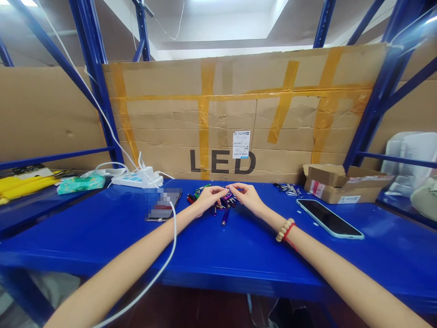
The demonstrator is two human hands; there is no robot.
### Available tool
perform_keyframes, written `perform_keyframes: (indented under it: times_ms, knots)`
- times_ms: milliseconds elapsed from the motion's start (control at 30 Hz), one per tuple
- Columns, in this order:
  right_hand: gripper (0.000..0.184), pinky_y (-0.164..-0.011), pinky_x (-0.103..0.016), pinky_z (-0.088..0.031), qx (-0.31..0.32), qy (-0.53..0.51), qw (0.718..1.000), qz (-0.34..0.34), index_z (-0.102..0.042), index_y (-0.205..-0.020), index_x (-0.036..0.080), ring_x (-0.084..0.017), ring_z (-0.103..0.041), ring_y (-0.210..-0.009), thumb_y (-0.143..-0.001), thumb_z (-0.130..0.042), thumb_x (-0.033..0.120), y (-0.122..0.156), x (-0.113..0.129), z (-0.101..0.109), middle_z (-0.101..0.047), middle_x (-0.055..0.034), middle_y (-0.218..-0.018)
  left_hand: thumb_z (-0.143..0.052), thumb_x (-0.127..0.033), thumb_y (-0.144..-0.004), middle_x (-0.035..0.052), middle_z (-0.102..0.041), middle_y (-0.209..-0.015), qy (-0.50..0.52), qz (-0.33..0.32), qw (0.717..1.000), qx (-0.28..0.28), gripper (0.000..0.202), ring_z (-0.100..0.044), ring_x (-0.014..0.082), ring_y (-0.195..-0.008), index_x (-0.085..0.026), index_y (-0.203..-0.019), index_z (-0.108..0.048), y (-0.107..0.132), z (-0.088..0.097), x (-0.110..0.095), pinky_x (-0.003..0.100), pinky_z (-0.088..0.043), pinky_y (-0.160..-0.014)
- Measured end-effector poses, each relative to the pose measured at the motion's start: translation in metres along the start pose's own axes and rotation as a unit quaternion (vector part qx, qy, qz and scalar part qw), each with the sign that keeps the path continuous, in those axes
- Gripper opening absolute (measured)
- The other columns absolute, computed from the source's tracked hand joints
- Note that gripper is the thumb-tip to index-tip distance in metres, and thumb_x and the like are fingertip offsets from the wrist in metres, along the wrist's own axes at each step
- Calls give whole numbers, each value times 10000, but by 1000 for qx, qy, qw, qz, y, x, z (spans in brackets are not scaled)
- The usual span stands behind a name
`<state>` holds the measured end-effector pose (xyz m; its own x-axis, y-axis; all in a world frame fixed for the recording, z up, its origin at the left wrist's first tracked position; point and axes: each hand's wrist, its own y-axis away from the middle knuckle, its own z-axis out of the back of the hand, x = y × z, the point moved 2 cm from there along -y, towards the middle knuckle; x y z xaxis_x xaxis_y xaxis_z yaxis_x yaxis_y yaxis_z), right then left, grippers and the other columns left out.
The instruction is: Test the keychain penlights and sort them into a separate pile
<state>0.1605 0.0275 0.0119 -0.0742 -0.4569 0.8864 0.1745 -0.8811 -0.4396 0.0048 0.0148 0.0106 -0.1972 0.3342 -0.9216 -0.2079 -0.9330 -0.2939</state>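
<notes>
My left hand (207, 199) and my right hand (248, 197) meet at the fingertips above a small pile, both with thumb and fingers pinched together. Whatever sits between the fingertips is too small to make out. Beneath them lies a heap of small shiny purple tube-shaped pieces (232, 199), several in number, partly hidden by the fingers. One purple tube (225, 217) lies apart at the front of the heap. Red and dark pieces (191, 198) show left of my left hand, with a green piece (200, 190) behind it.
On the blue table (239, 255), a phone (329, 218) and an open cardboard box (341, 184) stand right, near metal clips (290, 190). Left are a dark flat device (165, 205), a power strip (138, 176) and a white cable (175, 237) crossing my left forearm. A large carton (273, 118) closes the back.
</notes>
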Motion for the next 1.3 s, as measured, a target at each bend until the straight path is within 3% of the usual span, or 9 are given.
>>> perform_keyframes:
  times_ms: [133, 300, 467, 633, 767, 933, 1100, 1300]
  knots:
    - [536, -415, -214, -316, -18, -50, 998, -27, -695, -953, 129, -62, -376, -434, -600, -716, 532, -2, 0, 1, -500, 51, -491, -625, -494, -720, 8, -611, -668, -28, -26, 999, 14, 372, -491, 70, -489, -129, -775, -669, 2, -5, -1, 197, -338, -449]
    - [494, -433, -210, -354, -5, -96, 994, -49, -702, -809, 141, -64, -441, -487, -547, -744, 558, 2, 6, -5, -584, 6, -609, -547, -491, -782, 4, -595, -662, -77, -78, 994, 27, 371, -496, 100, -544, -133, -741, -636, 3, -9, -1, 221, -385, -513]
    - [432, -437, -216, -353, 20, -110, 992, -63, -706, -736, 146, -59, -430, -459, -525, -774, 517, 8, 10, -15, -582, 19, -561, -473, -400, -860, 42, -659, -794, -145, -139, 978, 53, 316, -570, 156, -711, -144, -804, -651, 9, -10, -5, 275, -450, -697]
    - [414, -437, -222, -341, 21, -111, 991, -68, -711, -736, 146, -64, -422, -451, -542, -768, 507, 8, 11, -14, -564, 28, -523, -439, -371, -889, 49, -643, -920, -203, -190, 958, 69, 310, -563, 201, -904, -181, -781, -659, 12, -7, -10, 327, -410, -873]
    - [411, -452, -226, -350, -4, -108, 992, -60, -704, -746, 145, -63, -410, -457, -537, -772, 493, 6, 9, -12, -554, 38, -523, -389, -375, -907, 40, -605, -874, -212, -203, 954, 58, 340, -543, 186, -860, -184, -763, -630, 10, -9, -9, 311, -408, -844]
    - [450, -430, -216, -341, -35, -96, 993, -51, -689, -811, 150, -60, -404, -446, -550, -757, 510, 4, 7, -11, -556, 48, -529, -388, -437, -896, -11, -475, -668, -195, -172, 965, -24, 368, -452, 140, -649, -183, -642, -468, 7, -9, -7, 266, -386, -657]
    - [428, -401, -210, -347, 17, -82, 994, -70, -702, -832, 159, -66, -468, -448, -589, -741, 509, 8, 8, -16, -662, -13, -686, -361, -482, -898, -43, -428, -597, -156, -127, 976, -84, 351, -424, 120, -581, -198, -706, -432, 6, -3, -8, 232, -339, -553]
    - [337, -417, -203, -360, 73, -72, 991, -92, -710, -743, 156, -70, -501, -459, -583, -765, 447, 11, 9, -20, -681, -32, -688, -417, -467, -876, -43, -485, -622, -124, -119, 981, -86, 317, -475, 114, -587, -192, -728, -470, 6, -4, -8, 220, -368, -562]
